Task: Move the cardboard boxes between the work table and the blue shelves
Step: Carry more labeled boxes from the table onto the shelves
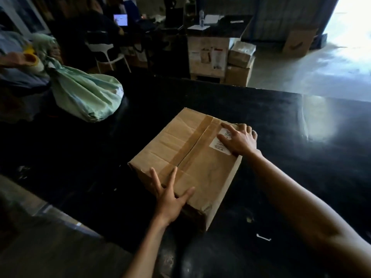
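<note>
A taped cardboard box (188, 157) with a white label lies flat on the black work table (281, 137). My left hand (170, 199) rests on the box's near corner, fingers spread over the top and front edge. At the far right corner my right hand (239, 139) lies on the label, its fingers curling over the edge. Both hands touch the box; it sits on the table. No blue shelves are in view.
A knotted green plastic bag (86, 97) lies on the table at the left. Another person's hand (22, 59) holds a tape roll at the far left. Stacked cardboard boxes (239, 63) stand on the floor beyond the table, and a white chair (106, 55) stands behind.
</note>
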